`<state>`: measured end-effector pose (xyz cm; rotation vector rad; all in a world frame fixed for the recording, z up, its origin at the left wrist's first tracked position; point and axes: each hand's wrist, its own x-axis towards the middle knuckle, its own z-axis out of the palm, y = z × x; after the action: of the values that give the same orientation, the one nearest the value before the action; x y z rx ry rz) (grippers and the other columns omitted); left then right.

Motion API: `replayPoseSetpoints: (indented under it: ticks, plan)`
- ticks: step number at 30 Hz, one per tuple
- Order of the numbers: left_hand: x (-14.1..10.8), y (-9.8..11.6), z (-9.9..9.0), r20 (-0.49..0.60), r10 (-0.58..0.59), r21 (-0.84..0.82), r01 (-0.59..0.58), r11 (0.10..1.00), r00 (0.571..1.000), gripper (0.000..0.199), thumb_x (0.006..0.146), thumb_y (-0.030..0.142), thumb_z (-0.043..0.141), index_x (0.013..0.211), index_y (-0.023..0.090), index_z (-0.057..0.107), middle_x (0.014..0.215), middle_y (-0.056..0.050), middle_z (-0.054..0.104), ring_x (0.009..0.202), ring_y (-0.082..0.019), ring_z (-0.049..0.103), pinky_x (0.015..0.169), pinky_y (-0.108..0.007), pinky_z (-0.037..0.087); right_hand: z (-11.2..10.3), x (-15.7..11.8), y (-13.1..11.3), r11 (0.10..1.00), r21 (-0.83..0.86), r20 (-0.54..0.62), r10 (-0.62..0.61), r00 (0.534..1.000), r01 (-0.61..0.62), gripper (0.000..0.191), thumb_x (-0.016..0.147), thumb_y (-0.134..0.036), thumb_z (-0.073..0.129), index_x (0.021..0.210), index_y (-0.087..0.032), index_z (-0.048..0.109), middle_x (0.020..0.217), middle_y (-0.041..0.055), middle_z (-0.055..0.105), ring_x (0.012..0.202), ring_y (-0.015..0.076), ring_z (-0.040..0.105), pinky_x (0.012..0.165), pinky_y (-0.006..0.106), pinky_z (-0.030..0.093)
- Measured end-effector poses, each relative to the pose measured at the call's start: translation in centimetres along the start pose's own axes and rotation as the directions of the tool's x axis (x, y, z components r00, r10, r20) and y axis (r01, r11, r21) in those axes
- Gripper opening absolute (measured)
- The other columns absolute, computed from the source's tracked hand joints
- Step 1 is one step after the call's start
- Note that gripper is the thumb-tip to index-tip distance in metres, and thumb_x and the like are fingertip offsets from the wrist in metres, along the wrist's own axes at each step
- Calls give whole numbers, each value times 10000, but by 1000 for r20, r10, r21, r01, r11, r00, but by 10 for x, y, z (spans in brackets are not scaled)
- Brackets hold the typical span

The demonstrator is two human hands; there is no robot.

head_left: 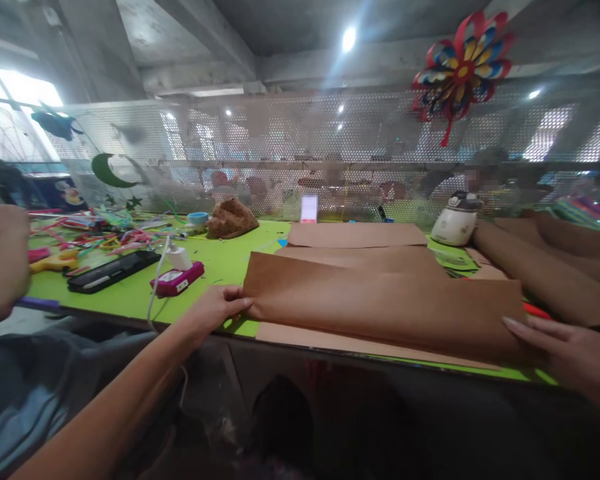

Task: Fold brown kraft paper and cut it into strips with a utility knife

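Note:
A long sheet of brown paper (380, 300) is stretched between my two hands along the front of the green table. My left hand (225, 305) pinches its left end, thumb and fingers closed on the edge. At the other end, my right hand (567, 343) grips the right edge, with fingers on the paper's face; its thumb is hidden. Under and behind the held sheet lie more brown paper pieces (357, 235), and a paler strip (330, 337) sticks out below it at the table edge.
A co-worker's arm (3, 263) is at far left. Nearby are a magenta power strip (179, 279), black tray (113, 271), yellow-handled scissors (55, 261) and crumpled brown paper (233, 219). A white kettle-like bottle (454, 220) and folded brown paper (555, 267) stand right. A pinwheel (463, 70) hangs above.

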<state>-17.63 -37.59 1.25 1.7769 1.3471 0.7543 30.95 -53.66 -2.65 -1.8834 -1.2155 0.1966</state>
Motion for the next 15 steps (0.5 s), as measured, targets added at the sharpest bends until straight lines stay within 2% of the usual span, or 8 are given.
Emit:
replayPoseSetpoints:
  ticks: [3, 5, 7, 9, 12, 15]
  plan:
    - [2, 0, 2, 2, 36, 52, -36, 998, 999, 408, 667, 568, 610, 638, 161, 618, 552, 15, 527, 545, -125, 428, 554, -244, 302, 10, -1, -13, 995, 11, -65, 98, 993, -98, 332, 631, -541, 627, 603, -231, 742, 861, 166, 731, 771, 320, 678, 622, 403, 494]
    - [5, -3, 4, -37, 34, 128, -29, 991, 999, 430, 708, 591, 538, 607, 174, 564, 496, 36, 436, 510, -127, 394, 529, -248, 260, 18, 2, -9, 993, -97, -88, 56, 995, -64, 338, 710, -527, 595, 655, -230, 745, 845, 148, 735, 779, 297, 681, 621, 367, 482]
    - [9, -7, 6, -86, 31, 250, -9, 968, 996, 405, 736, 555, 476, 578, 185, 518, 483, 37, 404, 496, -135, 388, 518, -256, 240, 26, 8, 2, 956, -292, -76, -34, 997, 10, 357, 791, -511, 524, 694, -240, 734, 797, 118, 732, 752, 271, 678, 607, 338, 468]
    - [12, -11, 8, -141, 47, 415, 16, 910, 989, 346, 744, 473, 441, 545, 192, 478, 494, 22, 426, 508, -148, 415, 524, -264, 242, 35, 13, 14, 890, -451, -34, -94, 995, 69, 363, 825, -496, 470, 715, -245, 708, 756, 88, 720, 728, 264, 669, 599, 325, 454]
    - [16, -16, 10, -201, 117, 640, 39, 767, 973, 297, 760, 384, 403, 538, 195, 458, 549, -16, 489, 564, -174, 469, 546, -277, 256, 46, 16, 24, 826, -552, -7, -137, 990, 111, 366, 852, -478, 414, 736, -239, 666, 752, 79, 703, 741, 278, 652, 634, 338, 433]
    - [19, -22, 10, -195, 171, 726, 25, 687, 966, 293, 786, 379, 397, 592, 187, 504, 661, -53, 555, 648, -197, 515, 582, -280, 290, 50, 15, 23, 787, -601, 33, -151, 988, 140, 363, 874, -454, 382, 744, -237, 642, 754, 88, 692, 724, 284, 638, 636, 348, 406]
